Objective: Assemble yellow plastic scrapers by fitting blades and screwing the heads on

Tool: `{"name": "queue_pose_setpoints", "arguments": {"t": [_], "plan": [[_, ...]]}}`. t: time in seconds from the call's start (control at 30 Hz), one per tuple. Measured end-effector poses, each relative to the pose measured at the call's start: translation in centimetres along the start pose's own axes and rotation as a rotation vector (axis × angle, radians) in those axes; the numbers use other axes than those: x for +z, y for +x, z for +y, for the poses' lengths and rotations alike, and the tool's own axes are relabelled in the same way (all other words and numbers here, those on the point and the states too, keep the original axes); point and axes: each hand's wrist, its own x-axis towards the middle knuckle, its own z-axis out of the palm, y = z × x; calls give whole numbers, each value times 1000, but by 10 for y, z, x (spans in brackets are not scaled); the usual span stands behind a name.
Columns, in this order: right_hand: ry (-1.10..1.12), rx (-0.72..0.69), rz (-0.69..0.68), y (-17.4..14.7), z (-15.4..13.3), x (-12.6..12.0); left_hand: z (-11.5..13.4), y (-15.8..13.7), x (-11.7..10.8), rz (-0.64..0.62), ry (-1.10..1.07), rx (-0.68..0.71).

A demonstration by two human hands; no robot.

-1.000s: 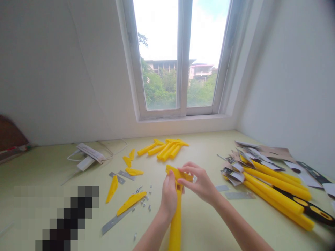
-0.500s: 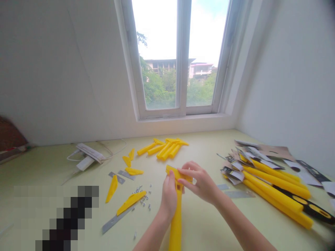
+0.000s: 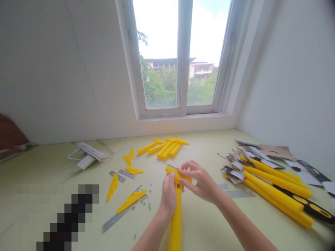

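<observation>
A yellow scraper [image 3: 176, 219] with a wide head and a long handle stands before me, its handle running down past the bottom edge of the view. My left hand [image 3: 169, 195] is closed around the neck, thumb on the left part of the head. With thumb and fingers, my right hand [image 3: 196, 179] grips the head's right part. A thin grey edge shows along the top of the head. To the left lie a loose yellow head cover [image 3: 132, 201], a long metal blade [image 3: 117, 219] and several small screws [image 3: 143, 199].
Several yellow scraper handles [image 3: 167, 148] lie below the window. Long yellow scrapers [image 3: 277, 188] and cardboard packaging [image 3: 274, 151] are heaped at the right. Metal blades [image 3: 239, 193] rest beside my right forearm. A power strip [image 3: 90, 152] with cables lies back left.
Both hands stay on the scraper head, with only a slight shift of the fingers. The things on the table have not moved.
</observation>
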Motion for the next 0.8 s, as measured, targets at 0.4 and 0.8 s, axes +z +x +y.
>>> {"name": "queue_pose_setpoints", "arguments": {"t": [0.4, 0.8], "plan": [[-8, -21, 12, 0, 3, 0, -2, 0, -3, -10, 87, 29], [54, -26, 3, 0, 7, 0, 0, -1, 0, 8, 71, -3]]}}
